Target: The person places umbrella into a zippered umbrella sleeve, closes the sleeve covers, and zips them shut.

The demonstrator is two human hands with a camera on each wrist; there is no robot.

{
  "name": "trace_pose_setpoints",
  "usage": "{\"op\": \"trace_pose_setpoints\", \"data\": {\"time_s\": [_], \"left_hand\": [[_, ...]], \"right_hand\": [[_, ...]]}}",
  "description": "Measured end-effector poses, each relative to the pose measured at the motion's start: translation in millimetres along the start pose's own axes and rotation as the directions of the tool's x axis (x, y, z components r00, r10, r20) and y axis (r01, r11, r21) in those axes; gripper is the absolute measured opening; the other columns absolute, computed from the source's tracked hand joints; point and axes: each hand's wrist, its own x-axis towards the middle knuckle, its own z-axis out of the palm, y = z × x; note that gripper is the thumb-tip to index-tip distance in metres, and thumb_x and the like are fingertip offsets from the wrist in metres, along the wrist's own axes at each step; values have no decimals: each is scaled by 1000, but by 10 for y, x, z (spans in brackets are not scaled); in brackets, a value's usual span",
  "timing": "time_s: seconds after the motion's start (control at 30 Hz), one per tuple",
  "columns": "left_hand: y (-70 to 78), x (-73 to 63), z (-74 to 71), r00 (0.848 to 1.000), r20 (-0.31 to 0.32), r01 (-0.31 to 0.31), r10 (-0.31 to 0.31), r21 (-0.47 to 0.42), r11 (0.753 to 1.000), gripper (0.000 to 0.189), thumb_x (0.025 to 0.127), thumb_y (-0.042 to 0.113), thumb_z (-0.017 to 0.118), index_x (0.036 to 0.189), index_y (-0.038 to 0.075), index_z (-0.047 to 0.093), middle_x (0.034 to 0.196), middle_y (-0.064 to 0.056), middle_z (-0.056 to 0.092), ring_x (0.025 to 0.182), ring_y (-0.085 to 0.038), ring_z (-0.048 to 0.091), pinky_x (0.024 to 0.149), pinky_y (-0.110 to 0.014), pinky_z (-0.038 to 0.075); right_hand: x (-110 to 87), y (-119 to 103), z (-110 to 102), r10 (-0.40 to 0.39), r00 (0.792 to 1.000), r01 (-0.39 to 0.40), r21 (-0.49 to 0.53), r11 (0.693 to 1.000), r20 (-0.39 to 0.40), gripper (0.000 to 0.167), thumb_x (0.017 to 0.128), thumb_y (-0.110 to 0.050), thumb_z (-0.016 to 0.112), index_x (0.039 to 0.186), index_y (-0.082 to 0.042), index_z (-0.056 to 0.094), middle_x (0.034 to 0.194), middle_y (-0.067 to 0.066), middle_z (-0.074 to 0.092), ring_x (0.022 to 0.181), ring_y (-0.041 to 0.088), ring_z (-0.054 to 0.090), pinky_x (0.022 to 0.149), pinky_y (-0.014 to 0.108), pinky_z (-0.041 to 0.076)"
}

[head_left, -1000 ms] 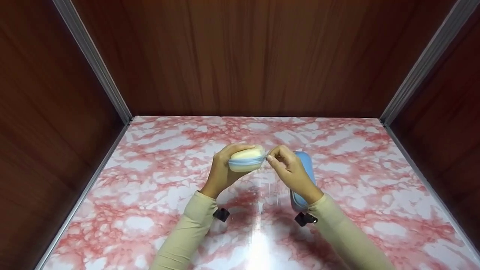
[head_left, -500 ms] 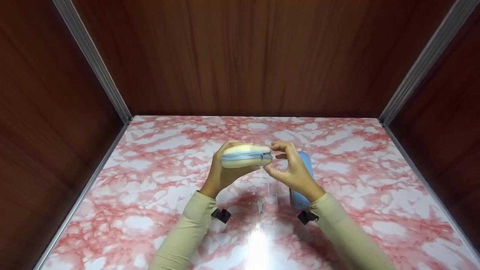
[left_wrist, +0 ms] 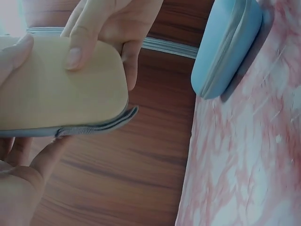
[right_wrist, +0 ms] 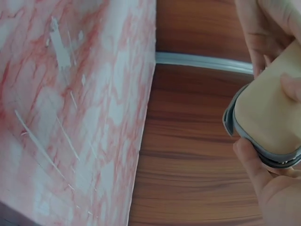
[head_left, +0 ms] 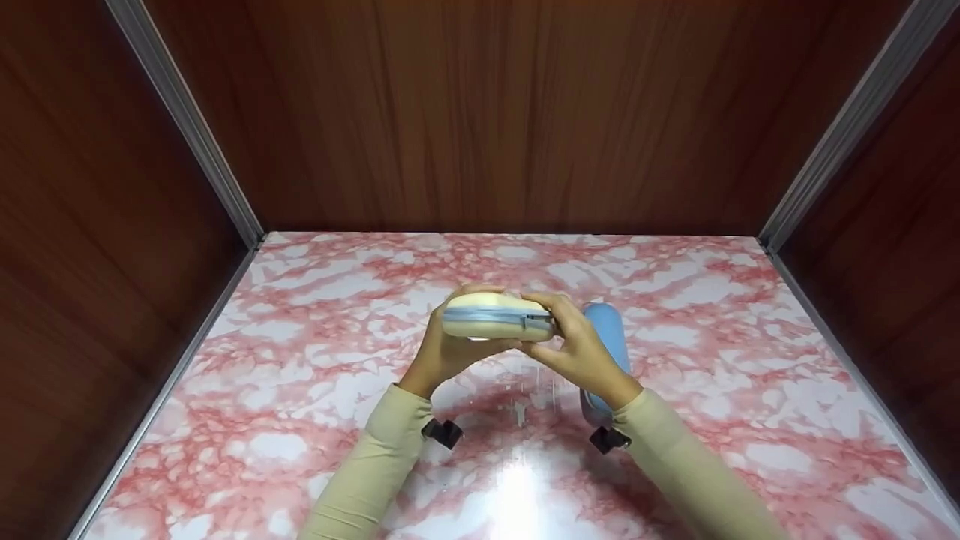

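Observation:
A pale yellow zip case [head_left: 480,328] with a light blue zip band is held above the table, level and with its zip side towards me. My left hand [head_left: 441,351] grips its left end, thumb underneath and fingers over the top. At the right end my right hand [head_left: 576,351] holds it between thumb and fingers. The zip pull [head_left: 525,322] sits on the band near that right end. A loose grey tape end [left_wrist: 128,117] sticks out past the case's corner in the left wrist view. Whatever is inside the case is hidden.
A blue zip case [head_left: 606,330] lies on the table behind my right wrist, partly covered by it. The red and white marbled table [head_left: 315,390] is bounded by dark wood panels [head_left: 480,120] at the back and both sides.
My right hand pinched the zip end a second ago, came off it with fingers spread, and now grips the right end of the yellow case. The case has turned slightly, showing its zip pull.

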Motion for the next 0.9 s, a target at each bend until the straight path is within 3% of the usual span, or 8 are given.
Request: {"op": "trace_pose_setpoints", "data": {"time_s": [0.13, 0.23, 0.4, 0.53, 0.67, 0.9], "left_hand": [[-45, -20, -65, 1000, -5, 10, -10, 54, 998, 66, 69, -10, 87, 127, -6, 56, 116, -11, 67, 105, -25, 65, 89, -41, 55], [-127, -40, -142, 999, -28, -16, 20, 156, 988, 71, 66, -6, 90, 129, 0, 58, 117, -13, 66, 104, -25, 65, 88, -41, 55], [-184, -49, -275, 994, -20, -95, 111, 370, 924, 74, 67, 9, 94, 131, 10, 58, 117, -9, 67, 106, -22, 64, 90, -39, 53], [-126, -37, -334, 989, 37, -142, 143, 501, 854, 66, 70, 18, 93, 127, 16, 61, 116, -2, 66, 105, -18, 64, 89, -37, 53], [-53, -22, -367, 984, 95, -176, 150, 616, 768, 62, 71, 21, 93, 126, 18, 63, 115, 1, 67, 102, -17, 65, 88, -38, 54], [56, -8, -364, 979, 181, -201, 92, 807, 555, 50, 74, 27, 91, 119, 23, 70, 108, 4, 69, 96, -15, 67, 76, -37, 57]], "right_hand": [[-18, 60, -11, -56, 998, 54, -79, 995, -27, 65, 82, -7, 83, 140, -9, 54, 130, 5, 55, 112, 21, 56, 89, 31, 51], [-22, 80, -24, -96, 994, 88, -139, 986, -52, 63, 83, -10, 83, 139, -9, 54, 132, 8, 55, 115, 22, 56, 94, 36, 48], [-21, 76, -40, -107, 993, 97, -192, 977, -43, 64, 86, -10, 80, 143, -8, 51, 132, 14, 53, 118, 24, 55, 98, 39, 47], [-20, 71, -42, -95, 995, 86, -218, 972, -28, 63, 88, -13, 78, 144, -9, 50, 133, 15, 50, 118, 24, 54, 98, 40, 47], [-17, 78, -36, -101, 994, 91, -248, 965, -29, 62, 88, -13, 79, 143, -9, 52, 132, 15, 49, 117, 24, 54, 95, 41, 49], [-26, 85, -31, -114, 993, 94, -316, 944, -44, 59, 85, -14, 81, 138, -11, 56, 130, 14, 51, 121, 29, 49, 94, 46, 48]]}}
